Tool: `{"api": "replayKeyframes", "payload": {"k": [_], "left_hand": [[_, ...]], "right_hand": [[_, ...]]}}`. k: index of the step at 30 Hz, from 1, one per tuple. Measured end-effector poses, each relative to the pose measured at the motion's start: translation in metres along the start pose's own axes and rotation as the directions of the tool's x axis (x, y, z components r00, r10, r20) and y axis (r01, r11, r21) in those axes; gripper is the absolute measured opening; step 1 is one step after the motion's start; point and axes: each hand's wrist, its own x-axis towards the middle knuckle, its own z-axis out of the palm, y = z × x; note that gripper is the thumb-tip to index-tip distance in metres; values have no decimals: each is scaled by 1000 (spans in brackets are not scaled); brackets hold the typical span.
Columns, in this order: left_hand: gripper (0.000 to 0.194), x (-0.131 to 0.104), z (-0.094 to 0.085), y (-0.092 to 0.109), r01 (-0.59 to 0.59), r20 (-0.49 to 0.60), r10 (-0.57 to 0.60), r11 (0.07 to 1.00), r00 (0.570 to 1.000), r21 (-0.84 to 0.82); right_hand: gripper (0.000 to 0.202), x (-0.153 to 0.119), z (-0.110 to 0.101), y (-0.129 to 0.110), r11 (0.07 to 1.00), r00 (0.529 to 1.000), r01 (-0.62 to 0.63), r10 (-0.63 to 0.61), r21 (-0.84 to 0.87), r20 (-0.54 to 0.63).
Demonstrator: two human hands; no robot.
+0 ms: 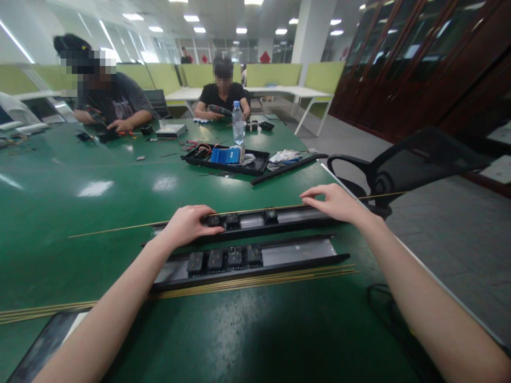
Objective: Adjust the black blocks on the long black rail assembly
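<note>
A long thin brass rod [115, 230] runs across the far black channel [287, 226], which holds a few black blocks [270, 215]. My left hand [191, 223] is closed at the channel's left part, fingers on the rod and beside a block. To the right, my right hand [329, 201] pinches the same rod between thumb and fingers. Nearer to me lies a second black channel [295, 254] with several black blocks [215, 259] in its left half. Several more brass rods [255, 280] lie along its near edge.
Beyond the channels, a black tray [259, 162] holds a blue pack; a bottle [237, 125], gloves [284, 158] and a black strip [285, 170] are near it. Two people sit across the green table [131, 197]. A chair [419, 159] stands right; a dark flat object [43, 340] lies front left.
</note>
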Motion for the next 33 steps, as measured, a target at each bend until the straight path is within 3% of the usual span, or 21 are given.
{"api": "replayKeyframes", "payload": {"k": [12,21,27,33], "left_hand": [[58,0,-2,2,15,6,-15,1000,1000,2],[56,0,-1,3,19,0,-19,1000,1000,-2],[58,0,0,1,18,-8,-17,1000,1000,16],[58,0,1,1,17,-10,-17,1000,1000,2]], "right_hand": [[30,1,6,-1,998,998,53,-54,-12,-17],[30,2,41,-34,938,939,342,-344,-49,-18],[24,2,62,-44,945,937,324,-326,-38,-127],[25,0,65,-47,949,937,313,-303,33,-174]]}}
